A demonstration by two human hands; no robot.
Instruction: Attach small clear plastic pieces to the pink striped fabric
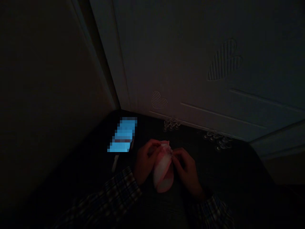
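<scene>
A soft pink-and-white striped piece (163, 170), shaped like a small pouch or sock, lies on the dark tabletop between my hands. Its exact kind is hard to make out in the dim light. My left hand (145, 160) is closed on its upper left edge, thumb and fingers pinching near the top. From the other side, my right hand (187, 168) pinches the upper right edge, where a small shiny, crinkled bit (170, 152) shows. The fingertips of both hands nearly meet, and what lies directly under them is hidden.
Left of my hands a lit phone screen (122, 135), blurred into blocks, rests near a pale strip (115, 163). Small clear round pieces stand in one cluster (172, 124) and another (218, 140) by a pale panel (178, 63) with heart reliefs. A wall (47, 79) rises left.
</scene>
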